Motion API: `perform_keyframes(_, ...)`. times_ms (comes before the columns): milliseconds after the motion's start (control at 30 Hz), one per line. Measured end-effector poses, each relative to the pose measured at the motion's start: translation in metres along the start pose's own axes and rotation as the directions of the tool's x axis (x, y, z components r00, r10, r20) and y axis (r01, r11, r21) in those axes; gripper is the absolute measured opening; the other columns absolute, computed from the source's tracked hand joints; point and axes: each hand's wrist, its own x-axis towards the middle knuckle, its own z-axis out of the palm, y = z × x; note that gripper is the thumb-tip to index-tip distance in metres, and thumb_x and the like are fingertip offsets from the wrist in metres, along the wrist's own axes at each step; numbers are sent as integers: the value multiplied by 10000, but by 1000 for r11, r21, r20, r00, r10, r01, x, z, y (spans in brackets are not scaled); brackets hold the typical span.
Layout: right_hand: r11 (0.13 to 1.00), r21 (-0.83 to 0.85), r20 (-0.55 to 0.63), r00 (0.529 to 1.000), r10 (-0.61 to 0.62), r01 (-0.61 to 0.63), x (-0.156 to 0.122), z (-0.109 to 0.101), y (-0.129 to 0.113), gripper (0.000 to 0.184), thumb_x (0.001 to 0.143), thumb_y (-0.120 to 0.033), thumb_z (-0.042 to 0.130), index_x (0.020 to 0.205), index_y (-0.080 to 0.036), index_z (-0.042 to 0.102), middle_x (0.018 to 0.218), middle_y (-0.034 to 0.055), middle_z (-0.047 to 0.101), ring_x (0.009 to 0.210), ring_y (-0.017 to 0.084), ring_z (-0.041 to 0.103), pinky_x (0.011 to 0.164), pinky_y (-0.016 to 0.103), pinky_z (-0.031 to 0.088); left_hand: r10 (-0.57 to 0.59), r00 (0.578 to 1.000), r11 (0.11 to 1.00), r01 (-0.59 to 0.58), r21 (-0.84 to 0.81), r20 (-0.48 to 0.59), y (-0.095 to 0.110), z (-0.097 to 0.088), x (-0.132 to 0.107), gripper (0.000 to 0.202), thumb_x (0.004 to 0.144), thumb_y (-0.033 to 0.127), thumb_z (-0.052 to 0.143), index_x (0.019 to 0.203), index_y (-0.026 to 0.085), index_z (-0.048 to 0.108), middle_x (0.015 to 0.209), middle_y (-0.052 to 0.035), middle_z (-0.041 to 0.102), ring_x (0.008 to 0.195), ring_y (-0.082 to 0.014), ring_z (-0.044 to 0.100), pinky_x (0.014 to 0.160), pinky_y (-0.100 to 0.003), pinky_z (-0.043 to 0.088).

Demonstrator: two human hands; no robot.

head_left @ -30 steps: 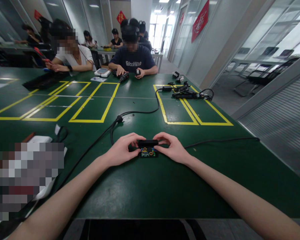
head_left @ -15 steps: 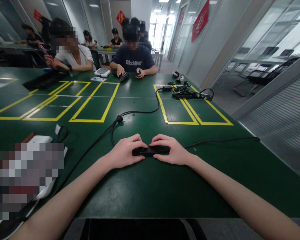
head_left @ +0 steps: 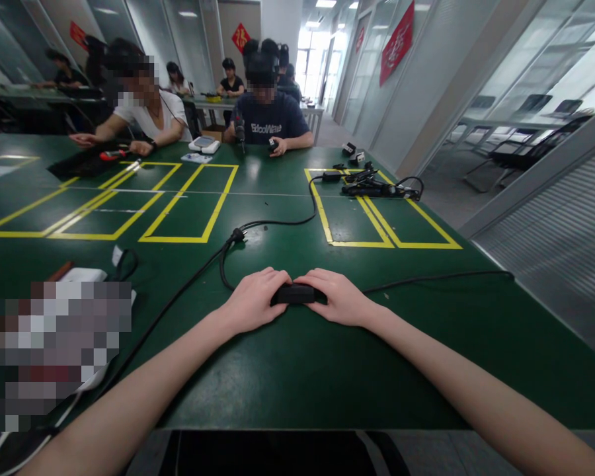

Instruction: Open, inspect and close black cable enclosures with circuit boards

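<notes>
A small black box-shaped device (head_left: 293,293) lies on the green table (head_left: 297,370) just in front of me. My left hand (head_left: 254,299) wraps its left end with fingers curled over the top. My right hand (head_left: 341,296) grips the right end the same way. Both hands press on it from the sides, so most of the device is covered. A thin black cable (head_left: 436,276) runs from under my right hand toward the table's right edge.
A thicker black cable (head_left: 258,225) loops ahead of my hands. Yellow tape rectangles (head_left: 188,205) mark the table. Black gadgets (head_left: 371,184) lie at the far right. Two people (head_left: 265,112) sit across, handling tools. A white item (head_left: 82,275) lies at my left.
The device showed a circuit board with coloured parts a second ago; now only its black casing shows. Both hands have closed in over it. Across the table, a person's arm moved.
</notes>
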Motion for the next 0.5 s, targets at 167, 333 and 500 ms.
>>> perform_keyframes(167, 1000, -18, 81, 996, 20, -18, 0, -1, -1, 259, 978, -251, 600, 1210, -148, 648, 1017, 115, 724, 910, 235, 700, 822, 363, 565, 34, 999, 997, -35, 65, 16, -1, 2, 0, 107, 944, 233, 624, 1019, 211, 551, 933, -41, 670, 867, -237, 636, 767, -336, 498)
perform_keyframes(333, 999, -38, 91, 995, 36, -33, 0, -4, -3, 262, 988, -292, 610, 1205, -154, 659, 1009, 115, 745, 899, 240, 717, 825, 362, 553, 125, 992, 974, -126, 187, 21, -6, 1, -1, 179, 1045, 371, 549, 1051, 194, 574, 915, -53, 681, 840, -228, 656, 765, -331, 466)
perform_keyframes(500, 997, -37, 95, 993, 64, -60, -2, -6, -5, 281, 987, -313, 631, 1216, -154, 662, 999, 106, 764, 889, 239, 728, 836, 359, 538, 237, 971, 932, -233, 277, 19, -9, 0, -1, 340, 1092, 471, 447, 1036, 175, 606, 860, -59, 684, 807, -213, 668, 743, -319, 444)
